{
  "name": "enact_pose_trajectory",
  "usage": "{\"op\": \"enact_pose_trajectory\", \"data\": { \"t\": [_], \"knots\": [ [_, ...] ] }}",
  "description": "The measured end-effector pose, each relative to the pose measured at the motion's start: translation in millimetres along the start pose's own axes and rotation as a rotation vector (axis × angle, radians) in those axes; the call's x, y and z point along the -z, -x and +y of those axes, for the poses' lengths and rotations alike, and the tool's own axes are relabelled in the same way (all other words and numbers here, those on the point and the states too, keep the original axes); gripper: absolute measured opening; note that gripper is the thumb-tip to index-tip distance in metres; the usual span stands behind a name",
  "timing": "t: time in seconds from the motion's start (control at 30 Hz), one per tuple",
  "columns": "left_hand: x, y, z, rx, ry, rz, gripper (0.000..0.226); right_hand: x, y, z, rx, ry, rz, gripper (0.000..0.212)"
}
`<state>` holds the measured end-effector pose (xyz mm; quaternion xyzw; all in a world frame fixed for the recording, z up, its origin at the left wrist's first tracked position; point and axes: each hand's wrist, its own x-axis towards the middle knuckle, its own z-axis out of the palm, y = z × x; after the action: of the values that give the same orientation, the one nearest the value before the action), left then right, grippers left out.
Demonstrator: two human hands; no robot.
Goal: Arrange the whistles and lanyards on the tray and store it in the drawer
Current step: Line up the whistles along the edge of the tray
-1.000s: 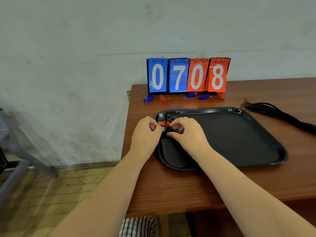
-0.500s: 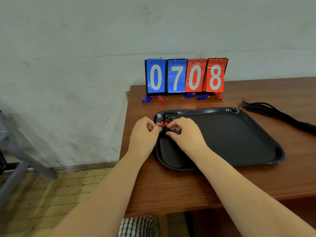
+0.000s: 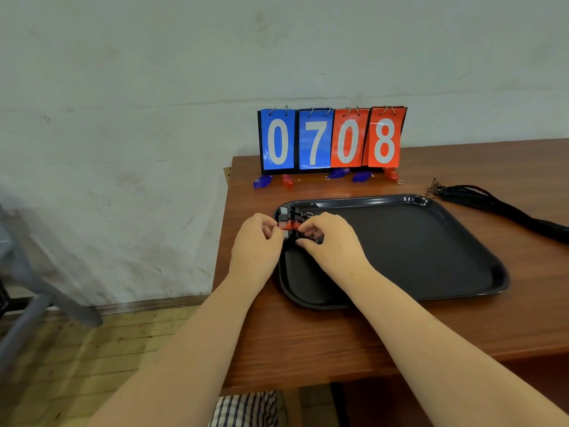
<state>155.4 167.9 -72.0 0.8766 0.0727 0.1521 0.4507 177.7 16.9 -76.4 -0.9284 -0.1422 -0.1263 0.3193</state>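
A black tray [image 3: 431, 248] lies on the wooden table. In its far left corner black whistles [image 3: 288, 212] lie in a row. A red whistle [image 3: 288, 224] sits just below them, pinched between my left hand [image 3: 255, 241] and my right hand [image 3: 331, 238]. My right fingers also rest on a black whistle with a metal ring [image 3: 312, 240]. Several loose whistles lie beyond the tray: a blue one [image 3: 262, 181], a red one [image 3: 288, 180], two blue ones [image 3: 338, 173] [image 3: 361, 177] and a red one [image 3: 391, 174]. A bundle of black lanyards [image 3: 492, 204] lies to the right of the tray.
A flip scoreboard [image 3: 331, 138] reading 0708 stands at the back of the table against the wall. The table's left edge [image 3: 221, 241] runs just left of my left hand, with wooden floor below. A grey metal frame [image 3: 27, 303] is at the far left.
Both hands stay at the tray's far left corner on the red whistle, with only slight finger movement. The view has shifted a little.
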Motion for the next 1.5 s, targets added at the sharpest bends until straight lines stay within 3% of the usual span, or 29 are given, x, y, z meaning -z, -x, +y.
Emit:
{"op": "enact_pose_trajectory", "data": {
  "t": [0.57,0.77,0.97,1.17,1.5],
  "knots": [
    [2.3,2.3,4.6,0.015,-0.019,-0.004,0.009,0.6,1.3,-0.8,0.008,-0.005,0.013,0.022],
    [2.5,-1.8,4.5,0.055,-0.078,0.088,0.018,6.6,4.8,-4.6,0.019,-0.05,0.096,0.015],
    [-2.3,-4.1,-0.5,0.027,-0.141,0.022,0.035,28.6,0.4,-3.2,-0.083,-0.165,0.274,0.006],
    [-4.1,-6.0,-5.6,0.021,-0.194,-0.013,0.041,14.9,-75.0,-3.3,-0.119,-0.008,0.168,0.03],
    [-8.8,-10.1,-12.3,0.059,-0.122,-0.019,0.051,-44.1,-151.7,-11.4,-0.064,0.307,-0.282,0.048]
  ]
}}
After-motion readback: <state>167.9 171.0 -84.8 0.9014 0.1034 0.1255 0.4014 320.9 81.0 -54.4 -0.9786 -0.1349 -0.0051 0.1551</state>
